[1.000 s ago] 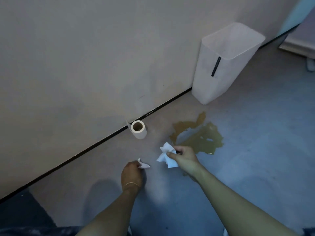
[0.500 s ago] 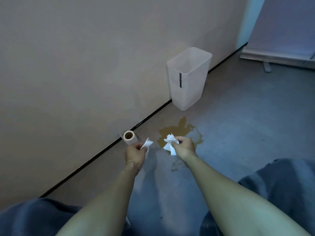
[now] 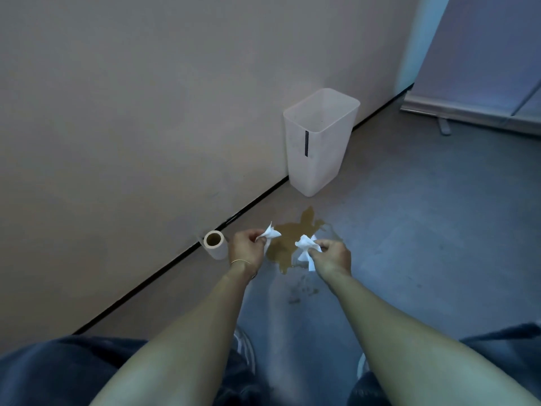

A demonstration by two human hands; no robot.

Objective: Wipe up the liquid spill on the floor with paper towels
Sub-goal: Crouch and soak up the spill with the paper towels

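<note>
- The left hand [image 3: 244,251] pinches a small crumpled white paper towel scrap [image 3: 270,232]; the right hand [image 3: 333,256] has its fingers closed on a larger white paper towel wad [image 3: 306,249].
- Both pieces are held above the brown liquid spill [image 3: 295,234] on the grey floor [image 3: 409,244].
- The paper looks light, limp and easily torn once wet, so bunch it and grip the middle.
- The right wad's long axis runs toward the person, tail hanging; the spill stretches from the translucent white plastic bin [image 3: 319,148] toward the person.

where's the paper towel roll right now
Head view: the paper towel roll lies on the floor at the foot of the wall, just left of the left hand.
</note>
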